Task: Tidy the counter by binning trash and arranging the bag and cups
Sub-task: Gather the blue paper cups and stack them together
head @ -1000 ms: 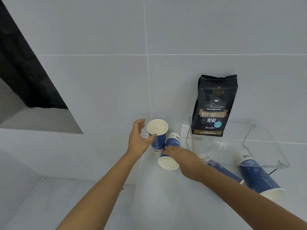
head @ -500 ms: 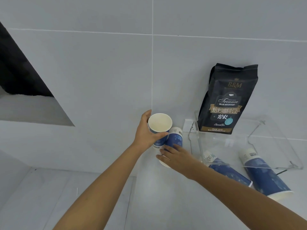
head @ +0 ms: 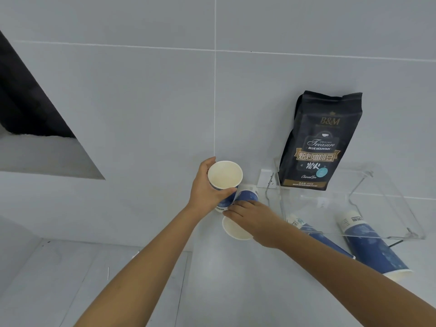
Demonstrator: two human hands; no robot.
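My left hand (head: 204, 192) grips an upright blue paper cup (head: 224, 177) with a white inside, near the wall at the counter's left end. Right beside it a second blue cup (head: 245, 197) lies on its side, its white mouth (head: 233, 228) facing me, with my right hand (head: 256, 220) closed over it. A black coffee bag (head: 318, 142) stands upright against the wall on a clear acrylic shelf (head: 382, 213). Under that shelf lie two stacks of blue cups (head: 368, 244) (head: 316, 234) on their sides.
The white counter (head: 247, 291) ends at its left edge just left of my hands, with a lower surface (head: 70, 279) beyond. A white wall socket (head: 265, 178) sits behind the cups. A dark recess (head: 28, 107) opens in the tiled wall at far left.
My left hand closed around the upright cup it was only reaching for. My right hand settled further over the lying cup. The view shifted slightly.
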